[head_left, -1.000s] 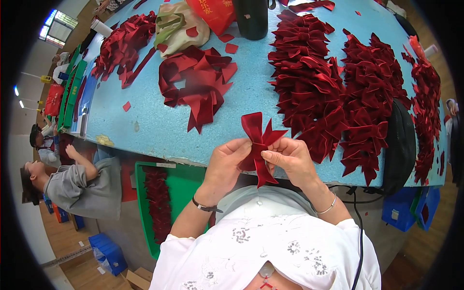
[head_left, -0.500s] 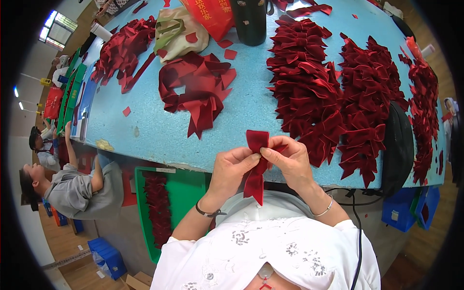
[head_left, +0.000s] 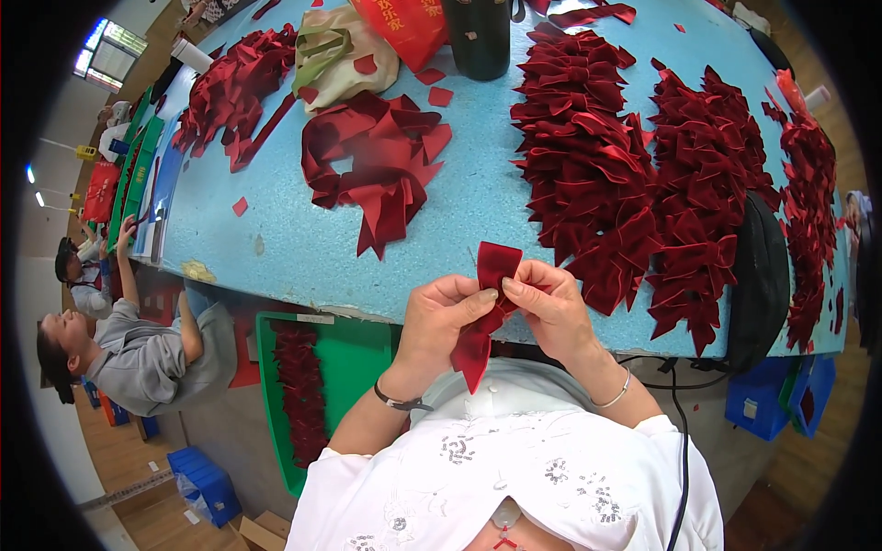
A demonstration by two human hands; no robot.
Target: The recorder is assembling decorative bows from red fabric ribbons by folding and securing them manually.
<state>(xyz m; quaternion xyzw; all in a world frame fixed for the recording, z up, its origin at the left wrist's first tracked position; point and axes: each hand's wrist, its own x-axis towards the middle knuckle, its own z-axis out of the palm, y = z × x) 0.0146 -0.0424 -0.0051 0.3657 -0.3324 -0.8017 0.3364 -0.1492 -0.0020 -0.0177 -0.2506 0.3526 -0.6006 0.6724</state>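
Note:
A dark red velvet bow [head_left: 497, 266] is pinched between my two hands just in front of the table's near edge. One loop points away from me and a pointed tail hangs toward my chest. My left hand [head_left: 443, 317] grips it at the middle from the left, thumb on top. From the right, my right hand [head_left: 554, 308] pinches the bow's centre with thumb and fingers; the fingertips behind the ribbon are hidden. Beyond my hands lies a loose heap of red ribbon pieces [head_left: 404, 211] on the blue table [head_left: 294, 248].
Rows of finished-looking bows [head_left: 588, 174] and more bows [head_left: 698, 202] lie at the right, beside a black bag [head_left: 761, 275]. A dark bottle [head_left: 478, 41] and cloth bag [head_left: 354, 69] stand at the back. A green bin [head_left: 354, 386] sits below left. Another person [head_left: 152, 349] is further left.
The bow has tilted in my hands: its upper loop has shifted right and its lower tail has swung left. Both hands still pinch its middle. At the left, the other person's raised hand has moved slightly.

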